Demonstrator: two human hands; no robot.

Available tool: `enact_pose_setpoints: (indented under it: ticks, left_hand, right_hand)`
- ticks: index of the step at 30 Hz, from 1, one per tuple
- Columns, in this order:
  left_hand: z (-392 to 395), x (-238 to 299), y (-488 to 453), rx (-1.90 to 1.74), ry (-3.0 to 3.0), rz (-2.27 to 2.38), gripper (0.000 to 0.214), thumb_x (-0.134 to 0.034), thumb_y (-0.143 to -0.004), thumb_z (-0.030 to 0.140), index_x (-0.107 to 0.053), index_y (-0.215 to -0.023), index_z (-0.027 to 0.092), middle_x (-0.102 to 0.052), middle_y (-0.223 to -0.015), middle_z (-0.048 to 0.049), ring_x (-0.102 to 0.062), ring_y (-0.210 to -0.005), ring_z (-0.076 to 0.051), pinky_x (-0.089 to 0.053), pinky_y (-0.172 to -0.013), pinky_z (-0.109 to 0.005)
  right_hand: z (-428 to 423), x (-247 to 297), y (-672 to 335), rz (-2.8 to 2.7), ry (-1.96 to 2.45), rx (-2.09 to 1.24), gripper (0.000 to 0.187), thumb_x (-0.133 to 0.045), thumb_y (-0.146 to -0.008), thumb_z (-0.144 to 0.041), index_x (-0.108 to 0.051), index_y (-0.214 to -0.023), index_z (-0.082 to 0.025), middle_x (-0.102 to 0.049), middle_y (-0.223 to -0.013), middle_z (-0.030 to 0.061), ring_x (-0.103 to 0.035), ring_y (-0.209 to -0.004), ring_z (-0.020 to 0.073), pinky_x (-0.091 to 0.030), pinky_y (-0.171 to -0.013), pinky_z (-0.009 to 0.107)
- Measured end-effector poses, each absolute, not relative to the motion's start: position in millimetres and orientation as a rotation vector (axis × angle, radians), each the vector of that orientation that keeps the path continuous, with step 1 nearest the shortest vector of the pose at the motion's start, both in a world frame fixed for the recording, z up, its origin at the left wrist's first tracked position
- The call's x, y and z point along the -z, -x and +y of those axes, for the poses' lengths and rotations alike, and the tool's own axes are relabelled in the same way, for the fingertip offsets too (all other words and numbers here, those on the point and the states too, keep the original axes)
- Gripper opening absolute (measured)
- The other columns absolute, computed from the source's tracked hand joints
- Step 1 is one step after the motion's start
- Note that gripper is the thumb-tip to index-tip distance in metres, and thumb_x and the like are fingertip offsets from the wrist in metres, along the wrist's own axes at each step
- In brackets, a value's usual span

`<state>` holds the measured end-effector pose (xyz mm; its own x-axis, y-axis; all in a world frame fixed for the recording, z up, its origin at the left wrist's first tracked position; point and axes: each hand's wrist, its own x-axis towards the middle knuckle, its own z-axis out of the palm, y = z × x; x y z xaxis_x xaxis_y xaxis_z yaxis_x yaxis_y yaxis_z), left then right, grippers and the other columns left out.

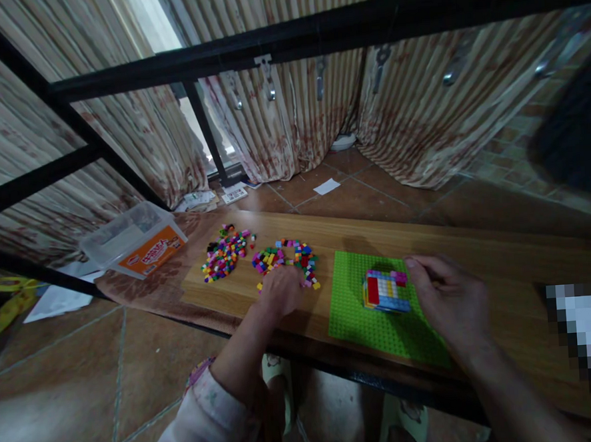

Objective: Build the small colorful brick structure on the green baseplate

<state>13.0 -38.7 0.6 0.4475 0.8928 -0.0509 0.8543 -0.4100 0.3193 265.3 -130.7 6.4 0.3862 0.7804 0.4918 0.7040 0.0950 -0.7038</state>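
Note:
My left hand (282, 291) reaches down at the near edge of a ring-shaped pile of small coloured toy bricks (308, 257). Its back faces me and hides its fingertips, so any brick under them is out of sight. My right hand (449, 298) is closed, thumb and forefinger pressed together, at the right side of a small block-shaped brick model (387, 290). Whatever those fingertips pinch cannot be made out. Red, white, yellow and blue bricks form the model, with a pink brick (400, 278) at its right corner. Beneath it lies a green baseplate (348, 311).
Another heap of mixed bricks (225, 255) lies further left on the wooden bench (376, 226). Beyond it, a clear plastic box (133, 237) with an orange label rests on a brown cloth (130, 294). A black metal frame (285, 45) crosses behind, before striped curtains.

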Motion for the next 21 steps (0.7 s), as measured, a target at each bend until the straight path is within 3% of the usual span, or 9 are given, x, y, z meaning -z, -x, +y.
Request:
enact_pose_setpoints:
  ticks: [8, 21]
  left_hand:
    - [-33.5, -15.2, -20.0, -0.505, -2.152, 1.101, 0.009, -0.059, -0.080, 0.018, -0.068, -0.079, 0.017, -0.069, -0.073, -0.0022, -0.063, -0.066, -0.014, -0.047, -0.064, -0.023]
    - [-56.6, -1.8, -82.2, -0.717, -1.844, 0.740, 0.018, -0.057, -0.087, 0.025, -0.068, -0.100, 0.018, -0.072, -0.091, -0.0036, -0.066, -0.084, -0.015, -0.052, -0.077, -0.026]
  right_hand:
    - [-127.6, -10.8, -263.6, -1.377, 1.589, -0.098, 0.022, -0.052, -0.090, -0.034, -0.069, -0.082, -0.021, -0.068, -0.081, 0.0041, -0.064, -0.074, 0.0189, -0.048, -0.069, 0.031]
    - [-126.2, -12.4, -270.2, -1.261, 1.585, -0.146, 0.024, -0.051, -0.090, -0.036, -0.069, -0.082, -0.021, -0.066, -0.077, 0.0032, -0.062, -0.072, 0.0177, -0.046, -0.067, 0.030]
